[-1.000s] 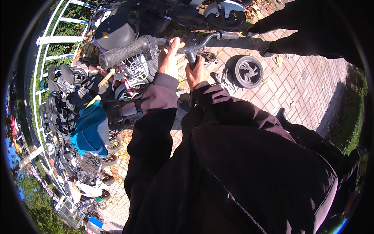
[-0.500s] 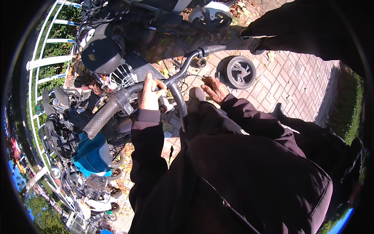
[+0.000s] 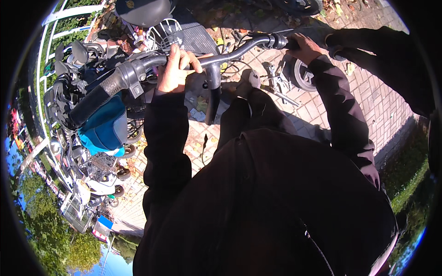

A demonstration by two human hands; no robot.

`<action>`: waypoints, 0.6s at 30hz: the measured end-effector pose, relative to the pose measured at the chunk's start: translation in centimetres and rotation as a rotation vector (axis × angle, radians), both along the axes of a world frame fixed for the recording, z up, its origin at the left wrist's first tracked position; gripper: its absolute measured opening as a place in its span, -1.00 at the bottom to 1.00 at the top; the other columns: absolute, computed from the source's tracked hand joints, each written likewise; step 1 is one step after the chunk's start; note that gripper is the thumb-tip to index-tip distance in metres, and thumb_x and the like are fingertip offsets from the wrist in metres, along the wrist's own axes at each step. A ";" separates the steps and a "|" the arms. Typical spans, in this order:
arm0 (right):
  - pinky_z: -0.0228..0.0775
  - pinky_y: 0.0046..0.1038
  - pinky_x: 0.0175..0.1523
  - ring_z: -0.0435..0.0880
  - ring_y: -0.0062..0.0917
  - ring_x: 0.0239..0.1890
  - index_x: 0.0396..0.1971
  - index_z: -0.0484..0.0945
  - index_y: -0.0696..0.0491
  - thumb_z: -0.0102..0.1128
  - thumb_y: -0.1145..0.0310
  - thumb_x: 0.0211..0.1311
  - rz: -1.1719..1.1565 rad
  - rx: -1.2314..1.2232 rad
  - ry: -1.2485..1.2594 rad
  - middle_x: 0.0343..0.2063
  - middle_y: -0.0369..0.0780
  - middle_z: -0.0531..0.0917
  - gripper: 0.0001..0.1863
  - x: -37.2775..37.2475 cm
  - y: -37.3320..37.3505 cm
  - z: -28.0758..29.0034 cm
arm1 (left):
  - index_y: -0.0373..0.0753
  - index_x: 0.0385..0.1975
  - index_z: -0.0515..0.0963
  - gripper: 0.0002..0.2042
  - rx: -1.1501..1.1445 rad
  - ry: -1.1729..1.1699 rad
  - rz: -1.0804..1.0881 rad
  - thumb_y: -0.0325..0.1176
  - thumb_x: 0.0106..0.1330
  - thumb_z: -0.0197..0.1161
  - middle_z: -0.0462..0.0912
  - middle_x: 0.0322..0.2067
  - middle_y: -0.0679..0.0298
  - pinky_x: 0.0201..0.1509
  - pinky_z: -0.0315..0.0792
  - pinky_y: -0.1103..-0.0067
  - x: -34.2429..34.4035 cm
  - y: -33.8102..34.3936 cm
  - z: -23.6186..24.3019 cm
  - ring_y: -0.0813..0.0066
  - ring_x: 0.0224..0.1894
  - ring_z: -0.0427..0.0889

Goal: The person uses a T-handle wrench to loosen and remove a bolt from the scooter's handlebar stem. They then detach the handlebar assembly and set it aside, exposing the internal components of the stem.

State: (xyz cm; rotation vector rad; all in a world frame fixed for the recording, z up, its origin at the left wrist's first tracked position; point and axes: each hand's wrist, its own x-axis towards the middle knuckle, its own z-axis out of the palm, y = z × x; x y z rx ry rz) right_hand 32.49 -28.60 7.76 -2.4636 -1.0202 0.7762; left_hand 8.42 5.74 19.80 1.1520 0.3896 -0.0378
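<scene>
A black handlebar with a downward stem stretches across in front of me, a textured grip at its left end. My left hand is closed round the bar left of the stem, thumb pointing up. At the far right end, my right hand is wrapped over the dark grip. Just past my right forearm lies a small black wheel, partly hidden by the sleeve. Loose metal tools rest on the paving beside it. One of my shoes shows below the bar.
Another person's dark-trousered legs stand at the upper right. A white fence runs along the left. Near it are a white wire basket, a teal cover and several parked scooters or bikes. Brick paving stretches right towards grass.
My right hand has moved from beside the stem out to the right grip and closed on it. The handlebar has turned, and the whole view has shifted.
</scene>
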 end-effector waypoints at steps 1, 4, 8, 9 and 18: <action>0.43 -0.25 0.13 0.67 -0.24 0.00 0.07 0.57 0.01 0.48 0.09 -0.08 0.089 -0.057 0.001 -0.09 -0.14 0.69 -0.35 0.6 0.7 0.7 | -0.12 -0.66 0.17 -0.41 -0.012 0.034 0.005 0.23 0.52 -0.19 0.55 -0.57 0.01 0.21 0.32 0.01 -0.1 0.5 -0.2 -0.25 -0.02 0.62; 0.46 -0.24 0.08 0.69 -0.27 -0.04 0.08 0.56 -0.03 0.45 0.10 -0.15 0.287 -0.171 0.095 -0.14 -0.14 0.72 -0.32 2.2 2.5 1.6 | -0.11 -0.65 0.17 -0.41 -0.028 0.034 0.049 0.21 0.54 -0.24 0.49 -0.59 0.00 0.23 0.24 -0.04 0.0 1.1 -0.7 -0.42 0.07 0.55; 0.48 -0.21 0.05 0.70 -0.23 -0.06 0.10 0.55 -0.06 0.38 0.14 -0.10 0.239 -0.196 0.018 -0.15 -0.15 0.72 -0.36 1.4 3.4 1.3 | -0.14 -0.62 0.17 -0.43 -0.060 0.072 0.194 0.19 0.54 -0.19 0.44 -0.61 0.02 0.29 0.23 -0.02 0.2 0.7 -0.8 -0.39 0.05 0.56; 0.48 -0.19 0.06 0.69 -0.21 -0.04 0.09 0.54 -0.05 0.38 0.13 -0.11 0.196 -0.232 -0.012 -0.13 -0.14 0.71 -0.36 0.8 3.3 1.2 | -0.13 -0.62 0.17 -0.47 -0.050 -0.004 0.207 0.14 0.52 -0.04 0.41 -0.64 0.14 0.21 0.40 -0.08 0.2 0.4 -0.9 -0.01 -0.30 0.67; 0.51 -0.17 -0.13 0.71 -0.16 -0.18 -0.18 0.58 0.01 0.34 0.13 -0.07 -0.027 -0.156 0.109 -0.38 -0.09 0.70 -0.57 -5.9 0.6 0.9 | -0.08 -0.59 0.17 -0.42 -0.137 0.097 0.345 0.31 0.42 -0.03 0.30 -0.68 0.30 0.07 0.50 0.11 -2.1 -0.5 -2.1 0.13 -0.44 0.62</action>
